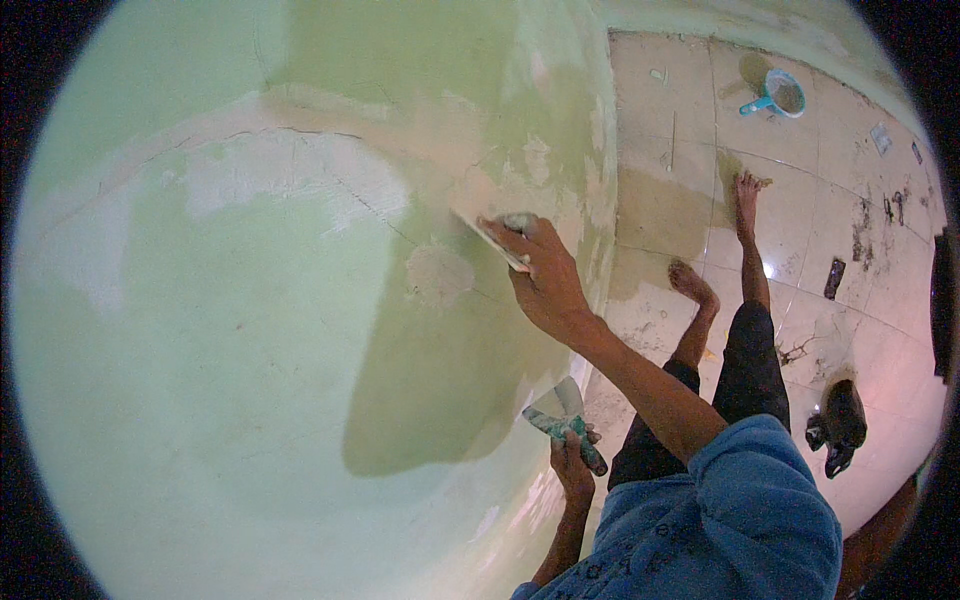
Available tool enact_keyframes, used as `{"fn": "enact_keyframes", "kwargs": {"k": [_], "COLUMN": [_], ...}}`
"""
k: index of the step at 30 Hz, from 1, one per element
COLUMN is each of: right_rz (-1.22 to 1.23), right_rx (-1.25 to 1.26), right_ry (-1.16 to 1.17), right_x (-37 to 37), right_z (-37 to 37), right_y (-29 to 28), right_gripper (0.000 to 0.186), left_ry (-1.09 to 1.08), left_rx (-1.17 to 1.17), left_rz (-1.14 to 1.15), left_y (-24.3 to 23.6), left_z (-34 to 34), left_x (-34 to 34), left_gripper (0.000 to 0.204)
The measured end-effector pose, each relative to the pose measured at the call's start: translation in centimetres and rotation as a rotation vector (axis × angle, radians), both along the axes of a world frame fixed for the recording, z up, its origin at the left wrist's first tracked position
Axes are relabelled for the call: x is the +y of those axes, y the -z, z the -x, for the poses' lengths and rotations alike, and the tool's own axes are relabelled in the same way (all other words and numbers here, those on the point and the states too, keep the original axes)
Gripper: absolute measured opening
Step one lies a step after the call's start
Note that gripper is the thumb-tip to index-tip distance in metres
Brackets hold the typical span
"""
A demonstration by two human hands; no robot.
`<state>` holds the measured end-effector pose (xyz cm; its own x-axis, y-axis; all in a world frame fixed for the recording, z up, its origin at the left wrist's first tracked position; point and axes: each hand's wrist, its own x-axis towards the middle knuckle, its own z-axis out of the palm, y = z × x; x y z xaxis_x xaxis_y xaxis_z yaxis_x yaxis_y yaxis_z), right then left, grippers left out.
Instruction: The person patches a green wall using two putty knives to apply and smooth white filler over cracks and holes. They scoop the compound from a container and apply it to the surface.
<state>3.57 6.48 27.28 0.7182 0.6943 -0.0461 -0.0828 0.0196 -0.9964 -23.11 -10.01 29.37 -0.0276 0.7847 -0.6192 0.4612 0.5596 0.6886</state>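
Note:
My right hand (pixel 545 280) grips a flat, pale-edged tool (pixel 475 228) against the green wall (pixel 220 320), at a band of pale filler (pixel 420 145) that runs along a crack. A round pale patch (pixel 440 275) is just below and left of that hand. Lower down, near the base of the wall, my left hand (pixel 570 465) holds a putty knife (pixel 555 405) with a broad blade and a dark, green-smeared handle. A shadow falls across the wall around both hands.
My bare feet (pixel 745 200) are on pale floor tiles (pixel 660 100), right of the wall. A blue handled container (pixel 785 95) stands far up the floor. A small dark object (pixel 834 278), a black bag-like bundle (pixel 843 420), scattered debris and dark marks lie at the right.

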Motion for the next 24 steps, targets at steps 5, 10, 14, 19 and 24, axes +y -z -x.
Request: {"fn": "enact_keyframes", "kwargs": {"k": [5, 10, 14, 19, 24], "right_rz": [0.167, 0.155, 0.171, 0.245, 0.187], "right_rx": [0.275, -0.079, 0.165, 0.006, 0.046], "right_ry": [0.107, 0.059, -0.066, 0.329, 0.15], "right_x": [1.3, 1.2, -1.9, 1.8, 3.0], "right_z": [2.0, 6.8, 7.1, 1.2, 0.8], "right_y": [1.3, -1.4, -1.8, 5.2, 0.8], "right_gripper": [0.071, 0.079, 0.072, 0.056, 0.061], "left_ry": [0.016, 0.095, 0.115, 0.046, 0.025], "left_rx": [0.043, 0.178, 0.187, 0.059, 0.036], "left_rz": [-0.091, -0.056, -0.086, -0.042, -0.046], "left_y": [-0.3, -0.4, -0.6, -0.3, 0.3], "left_z": [-1.5, -0.3, -0.5, -0.7, -0.1], "left_x": [-0.1, 0.1, -0.1, -0.1, -0.4], "left_gripper": [0.025, 0.024, 0.024, 0.03, 0.026]}}
